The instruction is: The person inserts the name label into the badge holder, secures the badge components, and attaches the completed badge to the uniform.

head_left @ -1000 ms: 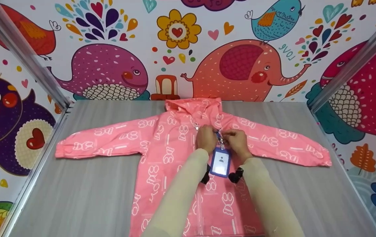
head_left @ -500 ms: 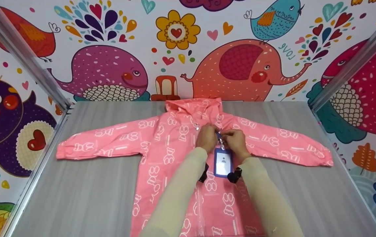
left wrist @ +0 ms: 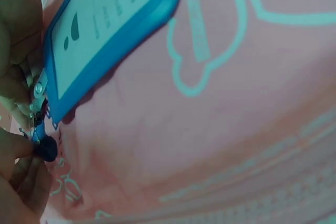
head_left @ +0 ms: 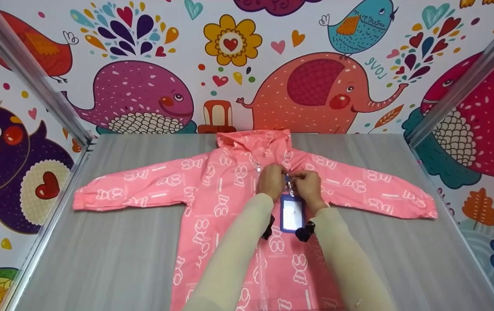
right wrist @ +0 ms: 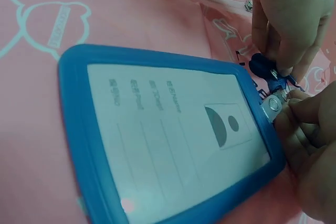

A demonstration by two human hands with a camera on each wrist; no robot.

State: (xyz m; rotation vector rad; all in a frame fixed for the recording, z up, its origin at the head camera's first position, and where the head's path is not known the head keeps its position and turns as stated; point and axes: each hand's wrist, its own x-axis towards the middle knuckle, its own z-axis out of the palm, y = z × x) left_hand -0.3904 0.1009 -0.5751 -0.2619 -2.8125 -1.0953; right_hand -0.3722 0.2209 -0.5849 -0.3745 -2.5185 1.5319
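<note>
A pink hooded jacket (head_left: 229, 207) with white rabbit outlines lies spread on the table, sleeves out. Over its chest, my left hand (head_left: 271, 181) pinches a dark blue clip (right wrist: 264, 67) at the top of an ID badge holder (head_left: 292, 214). Beside it my right hand (head_left: 309, 188) pinches the metal clasp (right wrist: 273, 106) joining clip and holder. The blue-framed holder hangs below both hands, its white card facing up, tilted off the cloth in the wrist views. Fingers partly hide the clip, so whether it grips the fabric I cannot tell.
The grey wood-look table (head_left: 113, 259) extends on both sides of the jacket. Metal rails (head_left: 43, 233) line its sides, and walls with cartoon animals (head_left: 307, 95) stand behind. A zipper pull (head_left: 257, 167) sits by the collar. Black wrist straps (head_left: 305, 232) show at both wrists.
The badge holder has swung slightly right, and its card now shows a brighter glare. Both hands stay almost in place at the clip. The jacket has not visibly moved.
</note>
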